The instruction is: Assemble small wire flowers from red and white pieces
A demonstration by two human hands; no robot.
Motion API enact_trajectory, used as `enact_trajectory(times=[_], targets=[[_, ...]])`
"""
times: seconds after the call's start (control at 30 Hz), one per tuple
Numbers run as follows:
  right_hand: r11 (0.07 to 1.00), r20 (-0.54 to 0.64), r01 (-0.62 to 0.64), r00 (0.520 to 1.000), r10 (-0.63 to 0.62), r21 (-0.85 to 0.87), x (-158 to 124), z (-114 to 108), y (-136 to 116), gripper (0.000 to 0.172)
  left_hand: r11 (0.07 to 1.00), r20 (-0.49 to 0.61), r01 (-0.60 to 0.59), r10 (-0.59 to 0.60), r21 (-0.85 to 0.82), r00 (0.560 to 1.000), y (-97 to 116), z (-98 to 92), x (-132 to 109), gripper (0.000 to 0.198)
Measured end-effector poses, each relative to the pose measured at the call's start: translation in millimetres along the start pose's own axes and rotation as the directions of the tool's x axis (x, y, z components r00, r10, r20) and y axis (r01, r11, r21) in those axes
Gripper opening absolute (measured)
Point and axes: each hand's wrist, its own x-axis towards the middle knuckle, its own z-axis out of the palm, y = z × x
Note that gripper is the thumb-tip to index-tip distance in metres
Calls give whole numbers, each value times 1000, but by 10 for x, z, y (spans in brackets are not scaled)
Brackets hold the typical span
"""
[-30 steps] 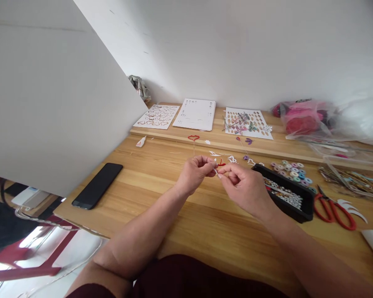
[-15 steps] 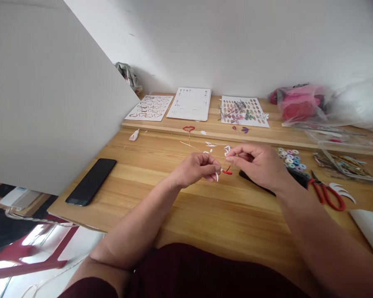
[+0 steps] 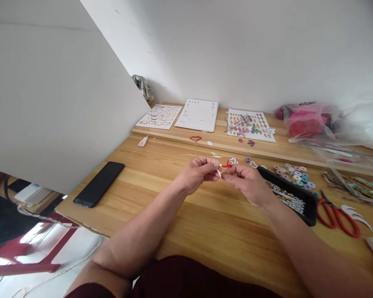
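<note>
Near the middle of the table my left hand (image 3: 202, 170) is closed in a pinch. A thin white curved paper cutout (image 3: 219, 173) sticks out below its fingertips. Beside it is a small red thread-wrapped petal (image 3: 226, 165) that the same fingers seem to hold by its white base. My right hand (image 3: 244, 181) is closed too, its thumb and fingertips pressed together just right of the cutout, below the red petal. What those fingers hold is too small to make out. Behind the hands lie white cutouts (image 3: 233, 160) and a red-outlined shape on a stem (image 3: 195, 138).
Right of my right hand are a black bead tray (image 3: 286, 196), thread spools (image 3: 298, 174), red-handled scissors or pliers (image 3: 337, 215) and white curved pieces (image 3: 356, 215). A phone (image 3: 98, 184) and glue bottle (image 3: 143, 141) lie left. Patterned sheets (image 3: 197, 116) rest on the back ledge.
My right hand has come down and closer to my left, below the red petal instead of above it. The bead tray it covered now shows. The camera view has shifted slightly.
</note>
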Motion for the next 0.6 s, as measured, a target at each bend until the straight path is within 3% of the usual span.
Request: enact_trajectory(times=[0.17,0.27,0.37,0.47,0.6], targets=[[918,-44,182,977,-211,-353,-167,107,-121,19,990,-102,-92,104,110,989,-8,-1,16,36],[802,-81,280,923,-376,-527,-264,89,-234,13,966,-109,-90,119,241,987,-7,-1,8,30],[705,-113,314,866,-487,-636,-302,8,-331,12,948,-51,-36,54,315,997,0,-3,-12,27],[708,-159,290,855,-494,-644,-269,-98,-361,12,953,48,17,-33,304,998,12,-2,-34,30],[863,-169,198,937,-306,-465,-147,-229,-264,18,964,140,98,-136,246,981,31,2,-57,34]])
